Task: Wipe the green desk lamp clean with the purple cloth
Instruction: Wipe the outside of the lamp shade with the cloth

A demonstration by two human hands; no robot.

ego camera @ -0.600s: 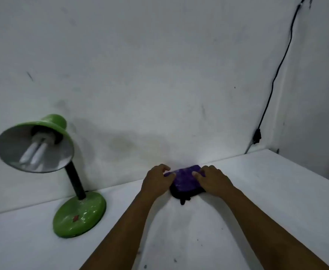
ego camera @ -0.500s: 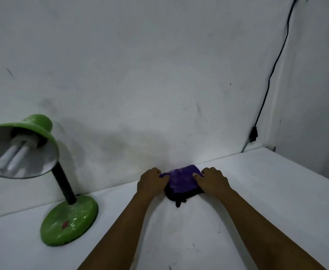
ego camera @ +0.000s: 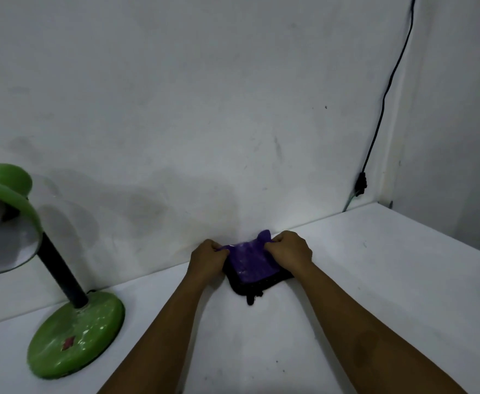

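Observation:
The purple cloth (ego camera: 250, 263), dark along its near edge, lies folded on the white table against the wall. My left hand (ego camera: 208, 260) grips its left edge with curled fingers. My right hand (ego camera: 290, 250) pinches its right edge, and a corner of the cloth sticks up beside that hand. The green desk lamp (ego camera: 74, 339) stands at the left, well apart from both hands, with a round green base, a black neck and a green shade partly cut off by the frame edge.
The white table (ego camera: 389, 280) runs along a white wall and into a corner at the right. A black cable (ego camera: 386, 92) hangs down the wall near that corner and ends at a small connector just above the tabletop.
Both hands have curled tighter onto the cloth's edges, and its far corner has lifted. The view has shifted right, so the lamp sits further left in frame.

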